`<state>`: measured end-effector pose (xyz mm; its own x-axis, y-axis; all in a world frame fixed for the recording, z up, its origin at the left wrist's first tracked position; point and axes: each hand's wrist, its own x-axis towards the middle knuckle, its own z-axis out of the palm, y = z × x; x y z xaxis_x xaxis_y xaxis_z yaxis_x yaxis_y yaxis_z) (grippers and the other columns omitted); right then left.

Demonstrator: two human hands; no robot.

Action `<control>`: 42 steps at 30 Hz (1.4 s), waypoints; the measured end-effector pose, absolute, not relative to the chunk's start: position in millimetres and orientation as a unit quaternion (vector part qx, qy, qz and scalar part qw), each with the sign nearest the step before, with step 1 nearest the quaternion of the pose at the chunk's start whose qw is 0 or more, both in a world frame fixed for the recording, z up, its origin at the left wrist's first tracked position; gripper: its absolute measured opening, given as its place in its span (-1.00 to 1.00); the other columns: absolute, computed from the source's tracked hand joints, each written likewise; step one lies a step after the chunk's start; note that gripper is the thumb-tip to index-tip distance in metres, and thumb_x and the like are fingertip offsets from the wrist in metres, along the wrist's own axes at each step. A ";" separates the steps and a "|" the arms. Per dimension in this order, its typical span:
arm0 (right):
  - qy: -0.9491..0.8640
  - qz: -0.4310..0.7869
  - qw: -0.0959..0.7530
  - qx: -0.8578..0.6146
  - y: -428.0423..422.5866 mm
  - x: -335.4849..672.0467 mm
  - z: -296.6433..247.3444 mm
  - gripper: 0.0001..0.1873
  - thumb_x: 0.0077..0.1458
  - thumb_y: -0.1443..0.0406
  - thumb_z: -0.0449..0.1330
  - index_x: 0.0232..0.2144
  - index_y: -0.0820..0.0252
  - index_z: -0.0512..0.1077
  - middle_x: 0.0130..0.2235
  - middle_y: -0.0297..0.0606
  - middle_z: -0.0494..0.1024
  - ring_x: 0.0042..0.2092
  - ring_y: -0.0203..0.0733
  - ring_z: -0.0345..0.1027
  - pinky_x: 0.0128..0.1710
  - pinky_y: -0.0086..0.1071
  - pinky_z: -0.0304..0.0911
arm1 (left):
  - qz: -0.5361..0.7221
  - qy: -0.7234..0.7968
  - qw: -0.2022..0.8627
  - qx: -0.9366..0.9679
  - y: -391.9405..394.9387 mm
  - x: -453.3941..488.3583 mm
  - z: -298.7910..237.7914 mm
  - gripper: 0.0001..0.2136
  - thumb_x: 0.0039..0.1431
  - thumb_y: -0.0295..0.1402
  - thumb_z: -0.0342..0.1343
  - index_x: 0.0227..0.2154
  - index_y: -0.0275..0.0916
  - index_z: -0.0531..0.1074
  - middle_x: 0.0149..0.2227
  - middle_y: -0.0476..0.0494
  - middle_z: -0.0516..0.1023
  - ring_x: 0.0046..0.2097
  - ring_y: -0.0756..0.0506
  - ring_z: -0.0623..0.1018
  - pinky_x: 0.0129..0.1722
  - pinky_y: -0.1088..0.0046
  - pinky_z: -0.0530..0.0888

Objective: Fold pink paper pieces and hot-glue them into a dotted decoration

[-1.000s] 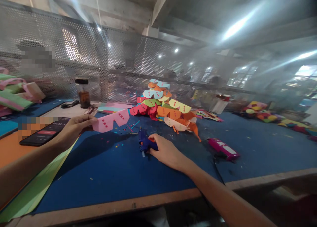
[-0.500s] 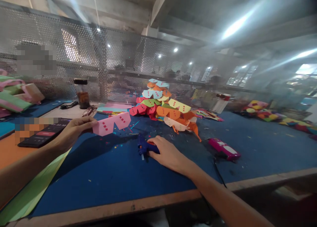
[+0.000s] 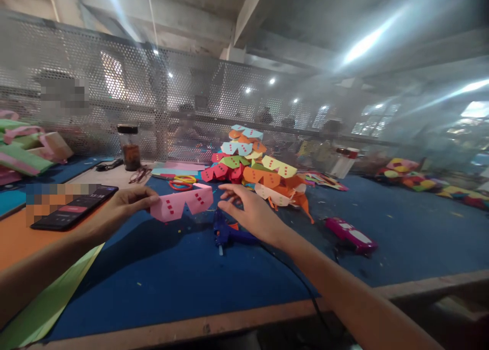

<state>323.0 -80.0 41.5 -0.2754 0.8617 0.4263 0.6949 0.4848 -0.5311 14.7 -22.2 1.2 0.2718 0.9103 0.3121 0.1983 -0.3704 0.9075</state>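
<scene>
Pinched by one end in my left hand (image 3: 133, 203) is a pair of pink paper glasses (image 3: 168, 207) with small red squares on it, held above the table. My right hand (image 3: 250, 210) hovers at the other end of the glasses, thumb and fingers apart, holding nothing. Below that hand a blue glue gun (image 3: 225, 234) lies on the table, a clear stick poking from it and a black cord trailing to the front edge. A heap of colourful paper glasses (image 3: 263, 177) rises behind my right hand.
Scissors (image 3: 183, 181) with coloured handles lie behind the pink piece. To the left are a phone (image 3: 76, 210), a lidded jar (image 3: 131, 151) and green paper (image 3: 57, 294). A magenta box-shaped object (image 3: 350, 235) sits at right. Perforated metal screening (image 3: 191, 90) stands behind.
My right hand has let go of the glue gun and lifted toward the free end of the pink glasses. The left hand has brought the glasses slightly right.
</scene>
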 end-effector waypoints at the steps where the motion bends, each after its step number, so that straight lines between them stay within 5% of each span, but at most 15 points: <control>1: -0.791 0.138 0.355 -0.479 -75.0 318.8 40.4 -0.64 0.25 0.24 0.22 0.09 0.13 0.42 -0.02 -0.16 0.58 -0.07 -0.14 0.49 -0.01 -0.21 0.39 | 0.448 0.399 0.386 0.701 -22.9 15.0 1.4 -0.70 0.05 -0.08 0.28 -0.52 -0.23 0.54 -0.46 -0.03 0.48 -0.34 -0.08 0.42 -0.32 0.46 0.32; 11: -0.765 0.207 0.433 -0.429 -62.8 310.0 18.7 -0.85 0.24 0.28 0.20 -0.16 0.12 0.53 -0.16 -0.28 0.64 -0.15 -0.20 0.52 -0.05 -0.26 0.43 | 0.421 0.407 0.352 0.730 -37.5 28.8 7.7 -0.74 0.04 -0.05 0.24 -0.51 -0.14 0.55 -0.42 -0.06 0.54 -0.32 -0.13 0.47 -0.32 0.45 0.36; 22: -0.774 0.091 0.457 -0.429 -74.1 308.3 15.5 -0.84 0.29 0.31 0.16 -0.17 0.04 0.56 -0.13 -0.32 0.67 -0.07 -0.16 0.55 0.02 -0.26 0.42 | 0.472 0.452 0.284 0.702 -44.7 45.8 12.0 -0.72 0.01 0.00 0.21 -0.40 -0.10 0.61 -0.32 -0.10 0.61 -0.25 -0.19 0.51 -0.31 0.42 0.40; 26: -0.769 0.079 0.476 -0.418 -73.3 309.4 15.6 -0.83 0.29 0.30 0.16 -0.18 0.04 0.56 -0.14 -0.32 0.67 -0.09 -0.15 0.56 0.01 -0.25 0.43 | 0.502 0.453 0.252 0.693 -38.9 45.5 16.7 -0.69 0.08 0.00 0.19 -0.26 -0.08 0.62 -0.09 -0.12 0.63 -0.07 -0.24 0.54 -0.12 0.37 0.42; 30: -0.776 0.076 0.465 -0.420 -73.1 309.6 14.0 -0.84 0.29 0.28 0.17 -0.17 -0.02 0.56 -0.13 -0.35 0.67 -0.07 -0.14 0.55 0.03 -0.21 0.43 | 0.504 0.436 0.195 0.719 -35.9 47.9 29.9 -0.71 0.13 0.00 0.15 -0.32 -0.04 0.64 -0.07 -0.11 0.64 0.09 -0.28 0.50 0.12 0.28 0.33; 42: -0.839 0.056 0.424 -0.337 -82.2 305.0 13.3 -0.83 0.34 0.30 0.16 -0.09 0.03 0.53 -0.14 -0.31 0.65 -0.08 -0.18 0.52 -0.01 -0.25 0.40 | 0.320 0.361 0.389 0.785 -42.0 64.8 21.9 -0.79 0.12 -0.10 0.18 -0.27 0.03 0.66 -0.26 -0.11 0.70 -0.24 -0.19 0.61 -0.26 0.38 0.43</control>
<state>305.0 -82.2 13.3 -0.4130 0.6123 0.6741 0.5180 0.7668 -0.3791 64.8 -42.0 21.9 0.5343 0.8158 0.2215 0.3181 -0.4368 0.8414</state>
